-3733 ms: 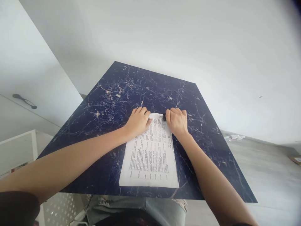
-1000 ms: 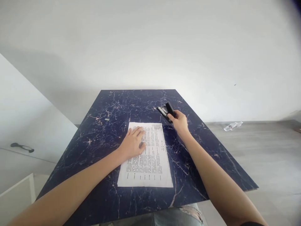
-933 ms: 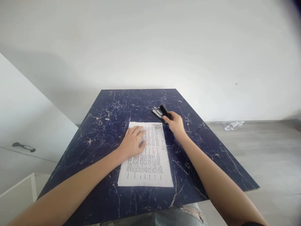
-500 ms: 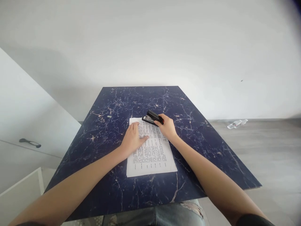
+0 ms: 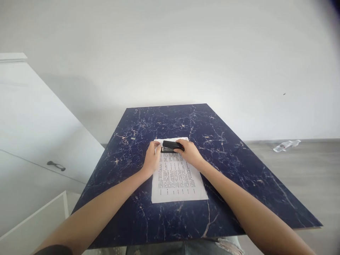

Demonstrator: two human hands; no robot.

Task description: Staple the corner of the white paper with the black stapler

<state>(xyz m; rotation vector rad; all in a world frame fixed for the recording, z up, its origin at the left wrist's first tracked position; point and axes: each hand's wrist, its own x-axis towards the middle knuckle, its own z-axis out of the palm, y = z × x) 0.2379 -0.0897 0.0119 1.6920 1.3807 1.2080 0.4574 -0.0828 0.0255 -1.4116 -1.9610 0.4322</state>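
Note:
A black stapler (image 5: 171,145) lies across the upper part of a stack of printed paper (image 5: 176,177), its front pointing left. My right hand (image 5: 191,152) is closed around the stapler's rear end. The stapler's jaws are apart, with bare metal showing between the top arm and the base. At the upper left edge of the paper, my left hand (image 5: 152,157) has its fingers and thumb drawn together on the sheets, close to the stapler's front. Its fingertips are partly hidden.
The paper rests on a dark blue marbled table (image 5: 119,205) against a white wall. A small pale piece (image 5: 133,138) lies on the tabletop to the left. White furniture with a dark handle (image 5: 56,165) stands at left; a clear plastic item (image 5: 287,145) is on the floor at right.
My right hand has brought the stapler from a slant at the top edge to level over the paper. My left hand has gone from lying flat to gripping the left edge. The view has shifted.

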